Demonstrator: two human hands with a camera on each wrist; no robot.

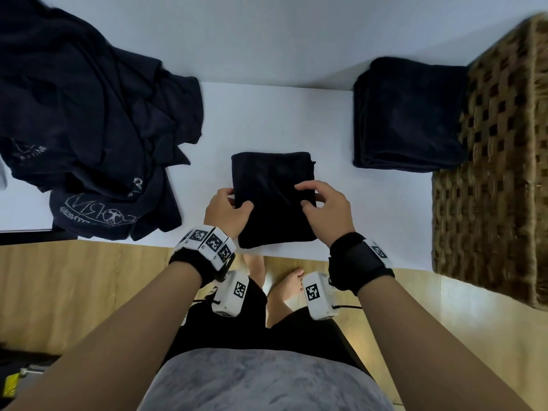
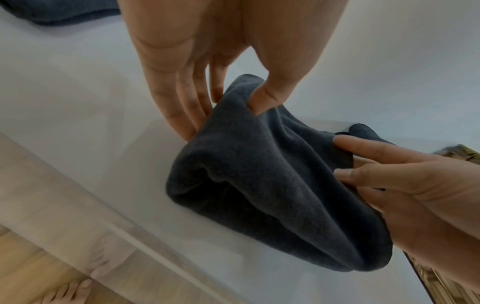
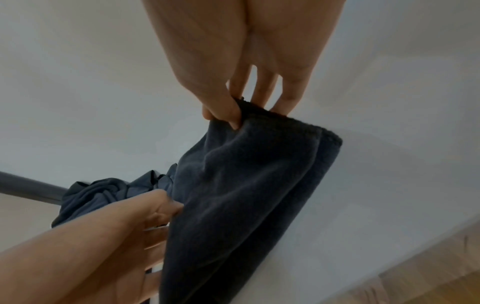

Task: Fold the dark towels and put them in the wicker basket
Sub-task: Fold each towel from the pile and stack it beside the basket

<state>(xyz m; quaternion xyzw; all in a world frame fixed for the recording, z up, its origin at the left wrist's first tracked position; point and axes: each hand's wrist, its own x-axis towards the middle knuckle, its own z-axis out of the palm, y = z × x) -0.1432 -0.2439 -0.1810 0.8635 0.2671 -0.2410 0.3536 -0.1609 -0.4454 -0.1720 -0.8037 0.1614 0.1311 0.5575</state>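
- Head view: a folded dark towel [image 1: 271, 197] lies near the front edge of the white table [image 1: 267, 114].
- The left hand [image 1: 226, 210] pinches its left edge, thumb on top.
- The right hand [image 1: 324, 209] pinches its right edge, thumb on top.
- A stack of folded towels [image 1: 410, 114] sits far right, touching the wicker basket [image 1: 498, 173].
- Crumpled dark clothes [image 1: 89, 129] lie far left.
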